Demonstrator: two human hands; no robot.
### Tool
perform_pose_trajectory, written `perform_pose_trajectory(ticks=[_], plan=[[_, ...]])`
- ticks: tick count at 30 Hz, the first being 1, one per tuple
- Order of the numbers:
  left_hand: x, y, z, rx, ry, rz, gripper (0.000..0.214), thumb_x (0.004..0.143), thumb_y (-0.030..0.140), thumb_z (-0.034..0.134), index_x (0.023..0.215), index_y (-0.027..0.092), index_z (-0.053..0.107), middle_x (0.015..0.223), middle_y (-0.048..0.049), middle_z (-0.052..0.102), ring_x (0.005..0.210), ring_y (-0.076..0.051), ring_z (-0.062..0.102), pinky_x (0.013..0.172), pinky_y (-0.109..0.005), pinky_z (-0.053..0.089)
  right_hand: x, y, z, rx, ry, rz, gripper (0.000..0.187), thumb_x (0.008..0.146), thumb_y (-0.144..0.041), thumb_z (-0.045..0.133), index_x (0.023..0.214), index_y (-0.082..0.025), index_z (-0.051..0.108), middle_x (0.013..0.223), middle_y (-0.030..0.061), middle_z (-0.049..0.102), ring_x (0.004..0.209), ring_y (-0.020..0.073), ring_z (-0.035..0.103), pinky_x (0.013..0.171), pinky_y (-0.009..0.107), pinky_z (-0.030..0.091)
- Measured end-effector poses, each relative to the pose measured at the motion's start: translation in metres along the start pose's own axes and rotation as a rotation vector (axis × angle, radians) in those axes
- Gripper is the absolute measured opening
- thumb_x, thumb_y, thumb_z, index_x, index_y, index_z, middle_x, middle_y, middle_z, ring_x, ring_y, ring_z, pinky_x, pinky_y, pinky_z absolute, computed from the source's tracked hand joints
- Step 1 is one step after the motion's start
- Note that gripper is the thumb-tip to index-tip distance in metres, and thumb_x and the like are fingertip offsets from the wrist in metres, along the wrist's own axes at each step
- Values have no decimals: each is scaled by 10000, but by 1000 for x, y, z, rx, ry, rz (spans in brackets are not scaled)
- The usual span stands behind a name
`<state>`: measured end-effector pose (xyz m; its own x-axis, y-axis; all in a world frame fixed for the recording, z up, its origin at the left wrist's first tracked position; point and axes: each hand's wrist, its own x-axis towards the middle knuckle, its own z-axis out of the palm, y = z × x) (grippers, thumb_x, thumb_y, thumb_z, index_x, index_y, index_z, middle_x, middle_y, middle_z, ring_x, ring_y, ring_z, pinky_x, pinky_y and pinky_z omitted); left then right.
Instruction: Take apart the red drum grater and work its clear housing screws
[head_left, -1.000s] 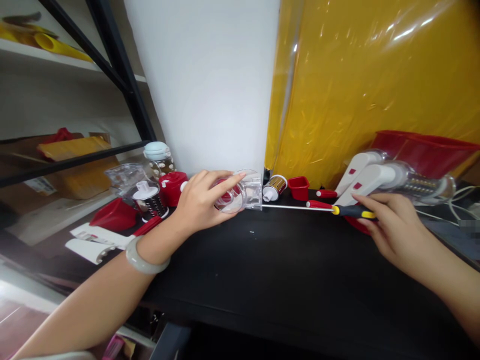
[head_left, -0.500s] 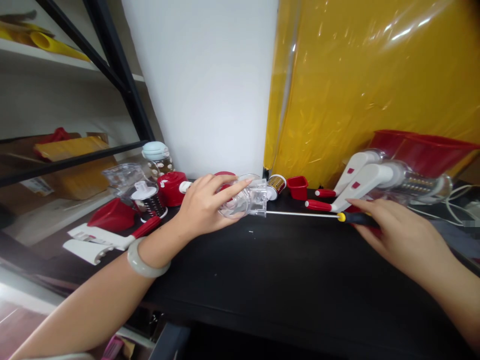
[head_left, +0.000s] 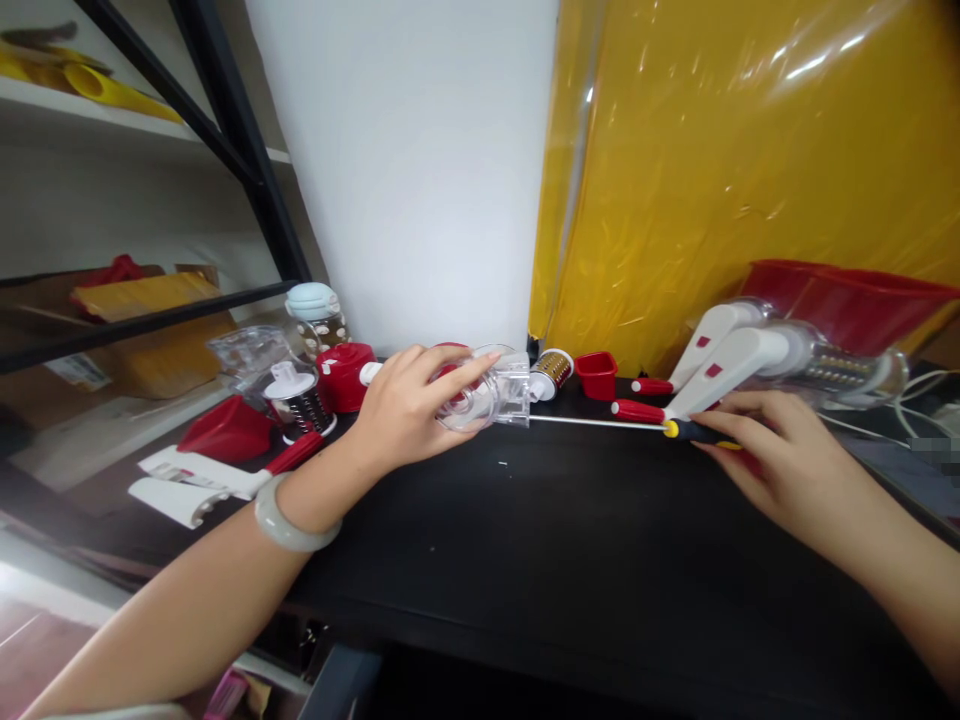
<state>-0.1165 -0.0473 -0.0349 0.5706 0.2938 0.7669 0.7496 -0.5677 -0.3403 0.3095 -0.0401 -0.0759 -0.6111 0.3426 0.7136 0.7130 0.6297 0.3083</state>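
My left hand [head_left: 409, 405] is wrapped round a clear plastic housing [head_left: 495, 392] with red showing inside, held just above the black table [head_left: 570, 560]. My right hand [head_left: 780, 455] grips the black and yellow handle of a long screwdriver [head_left: 600, 423]. Its steel shaft runs left, and the tip meets the right side of the clear housing. A pale bangle [head_left: 289, 520] sits on my left wrist.
Left of the housing lie a red lid [head_left: 345, 372], a grater drum [head_left: 294, 398], a clear cup [head_left: 251, 352], a jar [head_left: 316, 312] and white-and-red handles [head_left: 210, 480]. Behind are a small red cup [head_left: 598, 375], another drum [head_left: 549, 370], assembled white grater units [head_left: 757, 355], a red bin [head_left: 847, 295] and yellow sheeting [head_left: 750, 160].
The screwdriver and my right hand have risen slightly since half a second ago, with the shaft still at the housing. My left hand has kept its hold on the housing, shifting only a little.
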Motion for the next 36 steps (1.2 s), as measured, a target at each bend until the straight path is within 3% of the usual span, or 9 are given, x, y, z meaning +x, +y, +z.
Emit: perform_pose_trajectory(ticks=[3, 8, 12, 16, 18, 21, 25, 30, 36], plan=[[0, 0, 0, 2, -2, -1, 667, 844, 458, 774, 1441, 243, 566, 1236, -115, 714, 949, -249, 660, 790, -375, 518, 1, -1, -3, -7, 25, -10, 206, 933, -217, 636, 1135, -178, 656, 1133, 164, 643, 990, 295, 646, 838, 448, 569], [0, -1, -1, 3, -5, -16, 686, 850, 464, 766, 1469, 273, 542, 1240, -110, 711, 956, -251, 656, 803, -379, 514, 2, -1, -5, -63, 56, -23, 334, 924, -229, 656, 1249, -155, 645, 1375, 222, 621, 1182, 338, 649, 979, 483, 547], [0, 0, 0, -14, -14, -10, 699, 851, 474, 763, 1484, 289, 531, 1242, -108, 708, 948, -246, 650, 800, -373, 512, -3, -1, -6, -84, 6, -37, 198, 976, -296, 578, 1105, -174, 666, 1068, 135, 744, 930, 280, 725, 829, 419, 577], [-1, 1, 0, -20, -21, -3, 684, 852, 479, 763, 1467, 270, 549, 1234, -116, 710, 948, -249, 648, 794, -372, 511, -6, -5, -7, -207, -46, -10, 273, 1033, -391, 455, 994, -196, 642, 857, 68, 723, 653, 212, 691, 563, 334, 509], [-1, 0, 0, -15, -19, -3, 679, 854, 478, 760, 1466, 272, 549, 1240, -115, 709, 947, -248, 648, 793, -372, 511, -4, -8, -8, -195, -56, 15, 297, 1025, -448, 476, 1007, -196, 634, 864, 56, 713, 687, 212, 701, 578, 324, 515], [0, -1, 0, -8, -14, -12, 673, 855, 469, 760, 1463, 270, 548, 1243, -111, 711, 952, -245, 653, 798, -371, 514, 1, -12, -8, -162, -81, 22, 393, 1018, -503, 478, 1144, -163, 629, 1002, 101, 705, 868, 261, 711, 732, 370, 562], [0, -2, 0, 2, 0, -8, 677, 849, 465, 765, 1457, 256, 552, 1236, -114, 714, 936, -244, 653, 791, -371, 514, 2, -11, -5, -133, -121, 36, 390, 1043, -372, 432, 1296, -120, 590, 1107, 156, 655, 974, 297, 665, 814, 428, 560], [-1, -2, 0, 14, -16, -7, 677, 856, 480, 754, 1463, 262, 548, 1230, -112, 715, 931, -245, 649, 788, -371, 511, -1, -8, -2, -112, -32, 6, 284, 976, -315, 582, 1183, -134, 653, 1062, 160, 617, 987, 318, 620, 806, 453, 568], [-1, 0, 1, -2, -30, -2, 686, 862, 485, 746, 1482, 285, 532, 1223, -108, 715, 957, -249, 655, 803, -372, 510, -5, -9, -1, -90, -29, 51, 180, 953, -275, 605, 1093, -190, 678, 1089, 134, 653, 947, 265, 679, 749, 378, 580]])
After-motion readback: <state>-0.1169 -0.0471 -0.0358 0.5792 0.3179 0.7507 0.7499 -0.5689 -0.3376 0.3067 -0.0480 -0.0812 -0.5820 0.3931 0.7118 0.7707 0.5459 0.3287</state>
